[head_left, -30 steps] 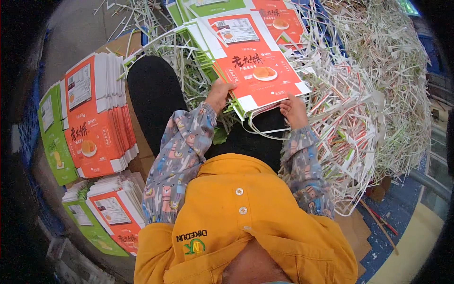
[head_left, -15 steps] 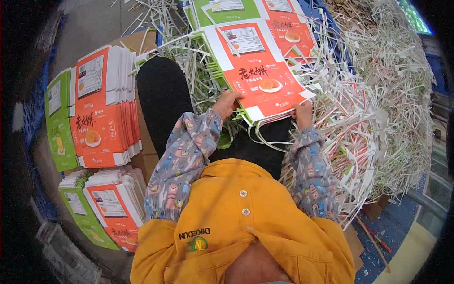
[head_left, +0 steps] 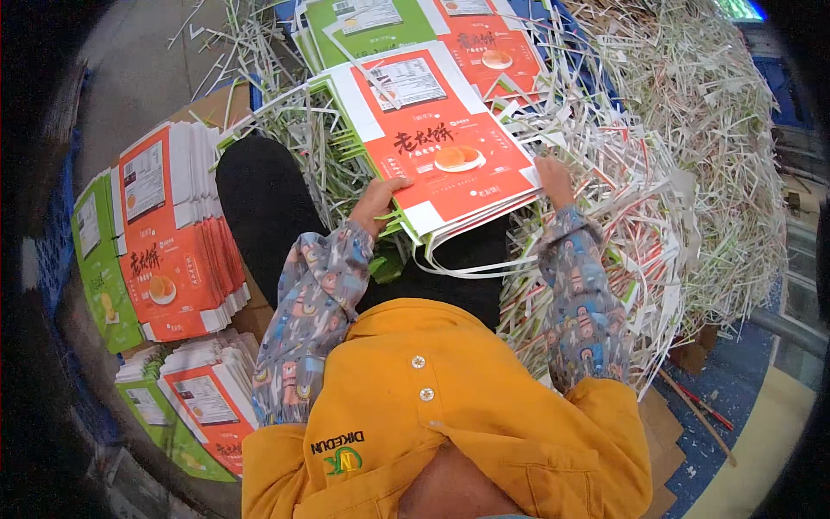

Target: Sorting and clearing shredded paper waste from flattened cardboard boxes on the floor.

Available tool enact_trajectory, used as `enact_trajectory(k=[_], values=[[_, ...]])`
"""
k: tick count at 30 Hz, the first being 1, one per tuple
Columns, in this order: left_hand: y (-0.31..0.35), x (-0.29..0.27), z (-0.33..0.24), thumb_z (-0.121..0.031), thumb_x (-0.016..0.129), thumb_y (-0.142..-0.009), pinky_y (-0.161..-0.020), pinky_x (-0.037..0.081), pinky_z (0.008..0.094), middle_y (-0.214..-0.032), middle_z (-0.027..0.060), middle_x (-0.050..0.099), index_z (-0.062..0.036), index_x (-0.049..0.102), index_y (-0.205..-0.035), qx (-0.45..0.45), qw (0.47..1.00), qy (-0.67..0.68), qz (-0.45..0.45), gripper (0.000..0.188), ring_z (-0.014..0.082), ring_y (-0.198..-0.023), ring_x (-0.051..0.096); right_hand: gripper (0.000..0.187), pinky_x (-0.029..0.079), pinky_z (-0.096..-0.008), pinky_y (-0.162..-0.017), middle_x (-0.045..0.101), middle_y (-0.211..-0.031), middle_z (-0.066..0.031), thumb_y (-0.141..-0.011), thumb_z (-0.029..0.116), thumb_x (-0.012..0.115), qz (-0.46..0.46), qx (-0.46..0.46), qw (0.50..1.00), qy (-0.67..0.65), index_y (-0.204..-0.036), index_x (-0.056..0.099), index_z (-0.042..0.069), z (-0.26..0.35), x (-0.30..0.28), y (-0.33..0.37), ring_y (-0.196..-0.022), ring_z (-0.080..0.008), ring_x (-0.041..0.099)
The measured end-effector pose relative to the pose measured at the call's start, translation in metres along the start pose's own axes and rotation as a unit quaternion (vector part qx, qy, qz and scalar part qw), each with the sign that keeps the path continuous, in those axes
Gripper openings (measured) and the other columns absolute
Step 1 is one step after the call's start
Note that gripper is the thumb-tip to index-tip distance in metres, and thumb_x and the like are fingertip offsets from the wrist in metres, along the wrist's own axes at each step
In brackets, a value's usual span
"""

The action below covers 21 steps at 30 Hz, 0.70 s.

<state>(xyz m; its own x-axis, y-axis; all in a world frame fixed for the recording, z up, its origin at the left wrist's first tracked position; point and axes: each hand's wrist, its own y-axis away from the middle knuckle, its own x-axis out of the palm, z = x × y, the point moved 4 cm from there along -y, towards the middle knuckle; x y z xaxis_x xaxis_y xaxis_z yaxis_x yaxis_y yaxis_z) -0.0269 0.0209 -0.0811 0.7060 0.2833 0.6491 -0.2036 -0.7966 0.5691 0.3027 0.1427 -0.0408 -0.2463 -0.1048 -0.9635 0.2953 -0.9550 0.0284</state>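
The stack of red and white cards (head_left: 454,177) is in front of the person, between 2 hands: the left hand (head_left: 372,209) pinches its near left edge with the thumb on top, and the right hand (head_left: 555,183) touches its right edge, but I cannot tell if those fingers pinch it. Thin paper strips (head_left: 640,233) lie in a big heap on the right. On the left are 2 red piles (head_left: 177,298) and 2 green piles (head_left: 105,277).

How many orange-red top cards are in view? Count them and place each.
4: the near card between the left hand and right hand; the far card beyond it; the upper card and lower card on the person's left. More may be hidden under paper shreds.
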Motion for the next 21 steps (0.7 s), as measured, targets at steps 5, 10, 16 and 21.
enact_trajectory(k=[5,10,16,21], values=[[0.017,0.004,0.002,-0.016,0.061,-0.074,-0.066,0.051,0.0296,-0.092,0.0121,0.058,0.0018,0.048,-0.102,-0.072,0.996,0.039,-0.025,0.036,0.0202,-0.076,0.06,0.027,0.043,-0.0287,-0.06,0.06,-0.068,-0.0148,-0.074,0.024,0.051,0.0,0.166,0.983,-0.074,-0.082,0.061,0.001,0.009,0.005,0.029,-0.065,-0.0169,0.058],[0.013,0.001,0.003,-0.012,0.059,-0.074,-0.065,0.052,0.0315,-0.092,0.0129,0.058,0.0023,0.048,-0.102,-0.049,0.999,-0.011,-0.003,0.033,0.0213,-0.075,0.061,0.025,0.042,-0.0256,-0.06,0.062,-0.072,-0.0067,-0.074,0.019,0.055,0.004,0.154,0.973,-0.17,-0.086,0.061,-0.002,0.014,0.0,0.05,-0.066,-0.0117,0.055],[0.024,0.023,-0.008,-0.008,0.059,-0.073,-0.067,0.052,0.0349,-0.095,0.0143,0.057,0.0018,0.046,-0.104,-0.035,0.998,0.059,0.007,0.034,0.0228,-0.077,0.06,0.033,0.044,-0.0239,-0.065,0.058,-0.091,-0.0068,-0.084,0.025,0.048,-0.206,0.267,0.691,-0.639,-0.106,0.051,0.001,0.019,-0.025,0.067,-0.078,-0.0131,0.057],[0.01,0.016,0.002,-0.007,0.062,-0.071,-0.07,0.052,0.0356,-0.096,0.0142,0.056,0.0018,0.046,-0.104,-0.003,0.999,0.049,0.019,0.038,0.0237,-0.081,0.059,0.032,0.045,-0.0295,-0.074,0.055,-0.101,-0.0099,-0.086,0.025,0.044,-0.221,0.272,0.557,-0.753,-0.109,0.046,0.003,0.091,0.004,0.08,-0.088,-0.0183,0.055]])
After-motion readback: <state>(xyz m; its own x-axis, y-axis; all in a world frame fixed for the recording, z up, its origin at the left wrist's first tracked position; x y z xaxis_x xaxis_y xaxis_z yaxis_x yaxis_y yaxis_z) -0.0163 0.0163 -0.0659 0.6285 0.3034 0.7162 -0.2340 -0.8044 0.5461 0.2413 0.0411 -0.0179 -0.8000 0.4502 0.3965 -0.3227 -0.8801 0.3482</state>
